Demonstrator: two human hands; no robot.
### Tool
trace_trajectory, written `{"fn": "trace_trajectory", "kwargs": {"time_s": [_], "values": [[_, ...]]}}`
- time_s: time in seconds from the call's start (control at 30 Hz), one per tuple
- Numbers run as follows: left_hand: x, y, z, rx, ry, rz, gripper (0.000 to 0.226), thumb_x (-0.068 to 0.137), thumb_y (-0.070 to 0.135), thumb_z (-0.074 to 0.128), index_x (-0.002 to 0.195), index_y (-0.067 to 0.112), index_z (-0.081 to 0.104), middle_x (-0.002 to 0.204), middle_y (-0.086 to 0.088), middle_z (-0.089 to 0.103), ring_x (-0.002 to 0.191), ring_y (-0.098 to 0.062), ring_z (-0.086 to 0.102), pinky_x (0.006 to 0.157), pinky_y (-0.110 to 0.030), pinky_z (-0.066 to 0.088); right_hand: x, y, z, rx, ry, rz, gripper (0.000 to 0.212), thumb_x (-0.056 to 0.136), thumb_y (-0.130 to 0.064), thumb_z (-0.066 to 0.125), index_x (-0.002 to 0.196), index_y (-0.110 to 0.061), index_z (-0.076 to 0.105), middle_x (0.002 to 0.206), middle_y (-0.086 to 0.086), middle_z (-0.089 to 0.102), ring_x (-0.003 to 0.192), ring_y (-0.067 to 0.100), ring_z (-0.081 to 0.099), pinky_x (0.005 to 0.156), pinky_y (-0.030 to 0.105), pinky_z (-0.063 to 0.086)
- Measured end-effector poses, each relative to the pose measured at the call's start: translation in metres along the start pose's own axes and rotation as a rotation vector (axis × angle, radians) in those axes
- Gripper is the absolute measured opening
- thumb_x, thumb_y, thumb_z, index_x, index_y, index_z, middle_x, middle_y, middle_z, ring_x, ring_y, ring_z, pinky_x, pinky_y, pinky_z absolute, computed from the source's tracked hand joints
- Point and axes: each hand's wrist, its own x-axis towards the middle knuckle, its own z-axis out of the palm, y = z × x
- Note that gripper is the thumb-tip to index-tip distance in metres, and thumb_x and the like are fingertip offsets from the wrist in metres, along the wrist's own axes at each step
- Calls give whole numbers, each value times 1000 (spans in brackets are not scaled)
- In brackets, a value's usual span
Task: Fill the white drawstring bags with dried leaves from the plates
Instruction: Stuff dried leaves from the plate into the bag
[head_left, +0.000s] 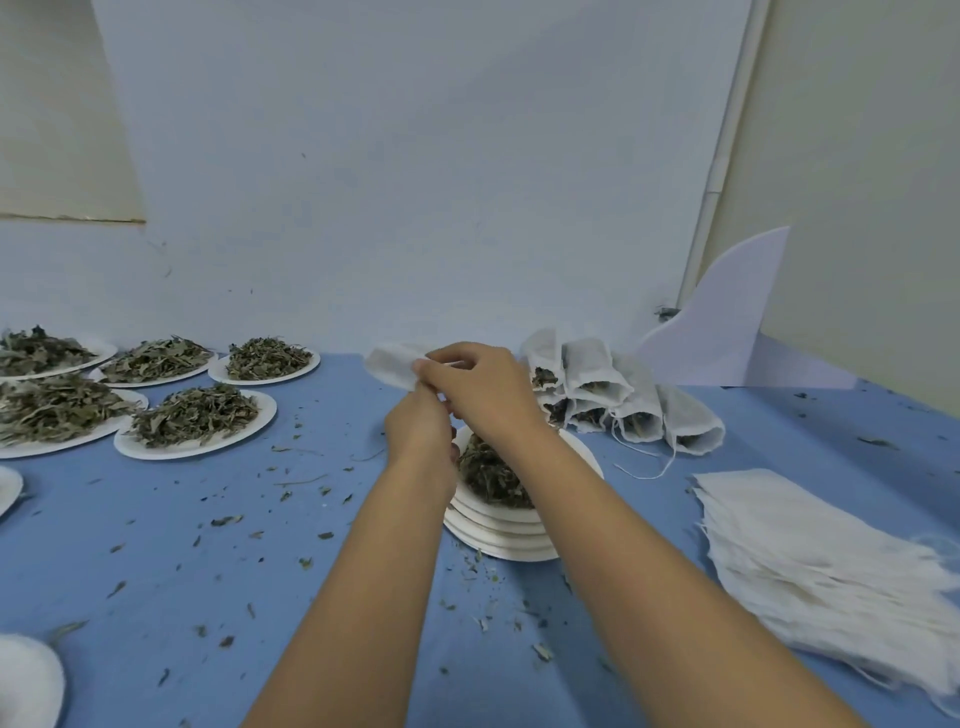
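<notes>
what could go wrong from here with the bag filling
1. The white bag, pinched by the left hand and right hand, is held beyond the stack of plates, over the table. Leaves carried to it could drop, adding to the crumbs.
2. The forearms cross low over the top plate and might nudge the uneven stack.
3. The filled bags lie sideways with open mouths and may spill.

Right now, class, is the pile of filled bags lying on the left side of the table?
No, the filled bags lie on the right of the table, beyond the stack of plates.
</notes>
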Motion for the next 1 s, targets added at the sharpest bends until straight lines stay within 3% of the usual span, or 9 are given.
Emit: {"fn": "trace_trajectory", "kwargs": {"time_s": [0.17, 0.27, 0.33, 0.43, 0.53, 0.73, 0.9, 0.97, 1.0], "values": [[0, -4, -12, 5, -40, 8, 11, 89, 14, 51, 80, 16, 58, 76, 1, 56, 59, -12, 44, 41, -20, 30, 0, 1, -1, -98, 118, -26, 18, 80, -12, 58, 87, -12, 74, 83, 6, 73, 81, 23, 67, 73, 31, 53], [1, -5, -20, -93, 180, 53, 7, 85, 11, 44, 82, 12, 50, 79, -2, 49, 63, -18, 43, 51, -28, 30, -1, 6, -3, -137, 135, -37, 24, 82, -7, 54, 98, -7, 73, 94, 8, 72, 88, 22, 63, 69, 28, 46], [4, -4, -26, -115, 251, 98, 12, 89, 23, 44, 90, 11, 49, 81, -3, 50, 64, -20, 45, 53, -29, 33, -4, 9, -1, -138, 137, -59, 30, 84, -5, 52, 108, -7, 70, 105, 5, 70, 91, 16, 59, 69, 19, 41], [5, -1, -30, -42, 119, 103, 32, 91, 43, 53, 83, 12, 55, 80, -4, 58, 65, -18, 54, 51, -28, 42, -11, 14, 2, -121, 172, -101, 35, 84, -4, 51, 115, -9, 67, 111, 2, 68, 96, 11, 58, 72, 12, 37], [7, -5, -32, 119, 96, 173, 24, 87, 33, 66, 76, 14, 58, 75, -3, 61, 63, -14, 58, 52, -25, 44, -19, 18, 5, -134, 162, -159, 36, 86, -3, 52, 119, -9, 65, 119, 4, 66, 109, 13, 57, 87, 15, 41], [13, -3, -41, -5, 225, 118, 21, 91, 15, 54, 71, 12, 57, 70, -3, 62, 58, -15, 59, 48, -25, 40, -27, 28, 5, -185, 234, -257, 37, 88, 1, 48, 121, -9, 64, 118, 4, 64, 109, 13, 55, 92, 16, 38], [23, -3, -55, -97, 299, 39, 25, 95, 20, 50, 73, 10, 51, 70, -2, 61, 53, -15, 54, 47, -24, 38, -26, 30, 6, -157, 248, -217, 35, 92, -2, 48, 122, -8, 63, 121, 4, 64, 113, 13, 55, 88, 9, 34], [23, -3, -57, -30, 368, 72, 25, 93, 22, 52, 72, 9, 48, 72, -5, 57, 59, -22, 52, 53, -29, 39, -24, 31, 4, -116, 247, -165, 34, 93, -5, 48, 123, -8, 63, 121, 4, 64, 113, 13, 56, 87, 9, 35], [23, -4, -57, 30, 412, 114, 19, 92, 23, 53, 81, 7, 53, 82, -10, 59, 67, -25, 50, 58, -33, 40, -23, 31, 3, -106, 239, -137, 33, 93, -6, 48, 124, -8, 62, 121, 4, 64, 113, 13, 56, 86, 9, 35]]}}
